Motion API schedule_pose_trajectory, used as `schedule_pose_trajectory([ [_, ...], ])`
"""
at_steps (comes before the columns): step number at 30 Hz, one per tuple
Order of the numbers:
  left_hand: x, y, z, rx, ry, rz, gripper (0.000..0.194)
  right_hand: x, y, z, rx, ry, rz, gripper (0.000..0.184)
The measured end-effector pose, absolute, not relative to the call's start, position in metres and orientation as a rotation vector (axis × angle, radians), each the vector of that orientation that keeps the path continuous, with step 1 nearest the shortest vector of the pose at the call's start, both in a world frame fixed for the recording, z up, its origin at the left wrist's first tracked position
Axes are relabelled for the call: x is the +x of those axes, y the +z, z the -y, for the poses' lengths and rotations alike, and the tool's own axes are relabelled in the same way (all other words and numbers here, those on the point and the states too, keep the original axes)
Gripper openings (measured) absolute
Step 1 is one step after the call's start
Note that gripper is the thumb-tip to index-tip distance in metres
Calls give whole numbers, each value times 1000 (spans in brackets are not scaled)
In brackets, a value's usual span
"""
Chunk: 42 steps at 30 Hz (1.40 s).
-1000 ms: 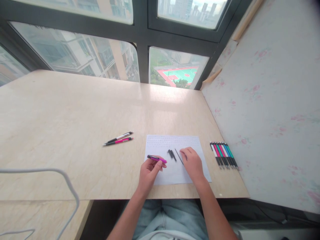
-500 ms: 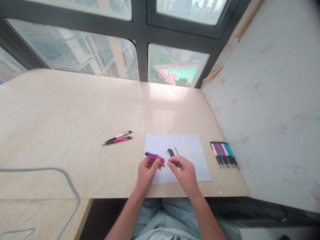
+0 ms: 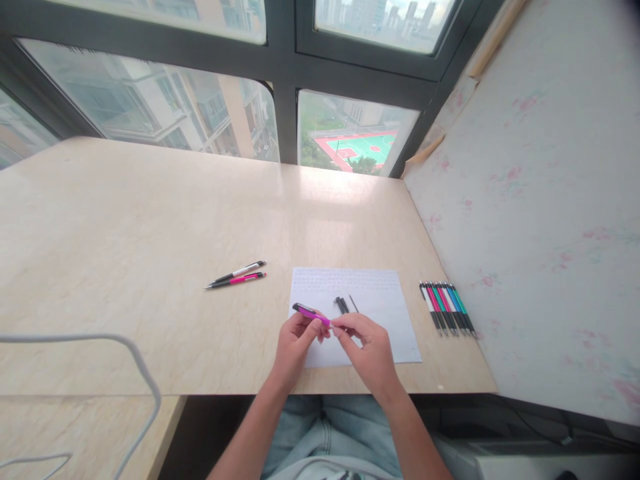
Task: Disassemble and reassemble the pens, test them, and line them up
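My left hand (image 3: pixel 296 345) pinches a magenta pen barrel (image 3: pixel 311 313) above the near edge of a white sheet of paper (image 3: pixel 385 303). My right hand (image 3: pixel 367 347) is closed in a pinch right at the barrel's open right end; what its fingertips hold is too small to make out. On the paper just beyond the hands lie two short black pen parts (image 3: pixel 341 305) and a thin dark refill (image 3: pixel 353 303).
Two whole pens (image 3: pixel 236 275), one white and one pink, lie to the left of the paper. A row of several coloured pens (image 3: pixel 448 307) lies at the table's right edge by the flowered wall. A white wire frame (image 3: pixel 107 360) stands at the near left.
My right hand left the paper, where it lay by the thin refill, and came left to meet the barrel's end. The left hand raised the barrel slightly.
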<state>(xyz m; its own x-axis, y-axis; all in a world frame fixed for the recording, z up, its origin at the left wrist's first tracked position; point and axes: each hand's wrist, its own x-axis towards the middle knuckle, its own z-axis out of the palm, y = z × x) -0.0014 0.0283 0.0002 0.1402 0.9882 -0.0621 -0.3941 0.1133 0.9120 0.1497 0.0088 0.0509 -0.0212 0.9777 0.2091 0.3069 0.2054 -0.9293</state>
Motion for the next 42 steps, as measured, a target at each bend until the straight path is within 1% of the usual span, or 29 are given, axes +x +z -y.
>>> schedule_pose_trajectory([
  [4,-1,2,-28,826,1191,-784,18,148,57,-11,-1272,828,1564,13],
  [10,-1,8,-27,673,1116,-688,23,147,60,-13,-1290,857,1585,10],
  [13,-1,9,-27,600,1095,-665,22,147,59,-12,-1264,870,1619,13],
  [21,-1,6,-28,564,1120,-662,20,144,55,-8,-1242,721,1641,14],
  [26,-5,11,-32,456,1185,-640,16,173,40,-8,-1512,582,1637,18],
  [32,-11,10,-37,197,1262,-623,20,213,11,-4,-1899,381,1762,18],
  [34,-11,9,-38,167,1268,-617,21,214,7,-2,-1977,359,1796,16],
  [38,-11,9,-38,154,1275,-611,18,205,6,-1,-2114,349,1815,11],
  [42,-11,9,-39,167,1276,-619,17,200,7,-3,-2190,311,1824,13],
])
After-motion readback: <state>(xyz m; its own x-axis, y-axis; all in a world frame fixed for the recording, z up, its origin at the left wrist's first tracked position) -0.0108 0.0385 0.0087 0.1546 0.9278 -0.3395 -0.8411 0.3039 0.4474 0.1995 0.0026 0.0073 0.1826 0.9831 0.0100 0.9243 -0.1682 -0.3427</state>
